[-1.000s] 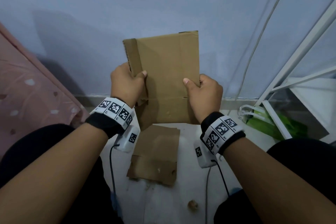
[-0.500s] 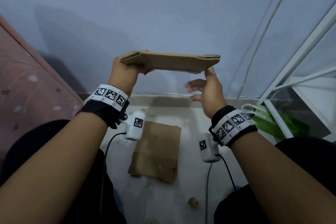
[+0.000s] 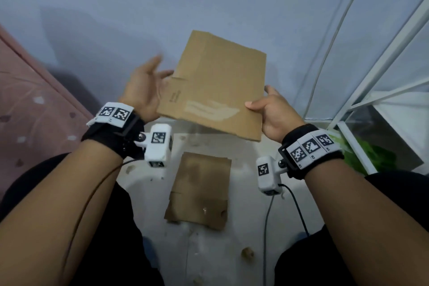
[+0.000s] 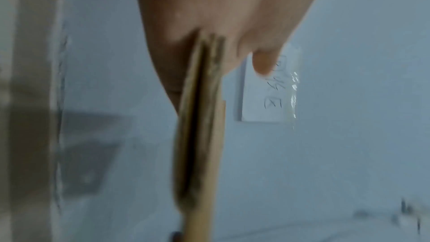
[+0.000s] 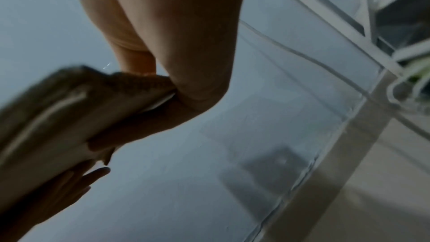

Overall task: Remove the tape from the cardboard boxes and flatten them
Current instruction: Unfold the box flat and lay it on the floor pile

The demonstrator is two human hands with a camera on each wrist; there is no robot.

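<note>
A flattened brown cardboard box hangs tilted in the air over my lap, a pale strip of tape mark on its near face. My right hand grips its lower right edge, thumb on top and fingers behind. My left hand lies at the left edge with fingers straight, the palm against the board. In the left wrist view the board shows edge-on against that palm. The right wrist view shows the right hand pinching the board. A second flattened box lies on the floor below.
A pink bedcover runs along the left. A white metal rack and a green bag stand at the right. A cable hangs down the blue wall. A small brown scrap lies on the white floor.
The board was upright in both hands, then tipped edge-on, and now shows its tape-marked face. My left hand let go and opened; my right hand took the right edge.
</note>
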